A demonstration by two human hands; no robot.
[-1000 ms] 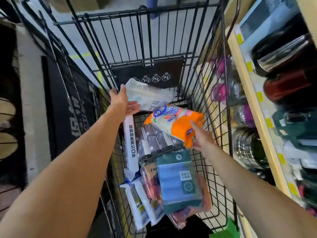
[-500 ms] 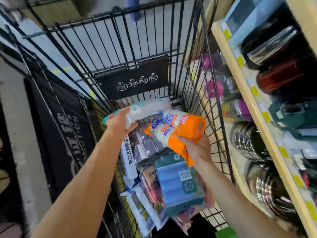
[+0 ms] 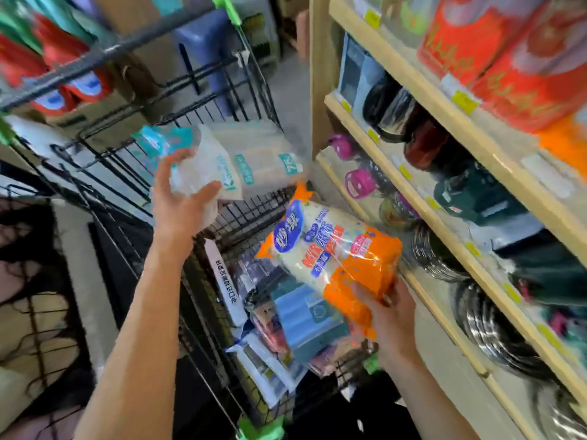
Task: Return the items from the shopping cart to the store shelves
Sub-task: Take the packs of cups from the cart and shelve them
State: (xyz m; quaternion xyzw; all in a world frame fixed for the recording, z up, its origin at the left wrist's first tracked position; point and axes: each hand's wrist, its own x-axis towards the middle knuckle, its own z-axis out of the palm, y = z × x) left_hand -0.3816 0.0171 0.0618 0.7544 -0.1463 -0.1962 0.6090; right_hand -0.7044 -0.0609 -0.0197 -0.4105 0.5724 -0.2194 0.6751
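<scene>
Wooden store shelves (image 3: 409, 274) run down the right of the frame, stocked with pots, flasks and red cartons, and a black wire shopping cart (image 3: 241, 223) stands just beside them at centre. Both packs are held up out of the basket, presumably so each can go to its own spot. The left hand (image 3: 181, 204), at centre left, grips a translucent white pack (image 3: 247, 157) with thumb and fingers curled round its near end, the pack raised above the cart's rim. The right hand (image 3: 387, 315), lower centre, clasps the bottom of an orange-and-white pack (image 3: 330, 252), tilted toward the shelving. More packets, among them a blue-green pack (image 3: 305, 322), lie in the cart, so most of the returning seems not yet done.
</scene>
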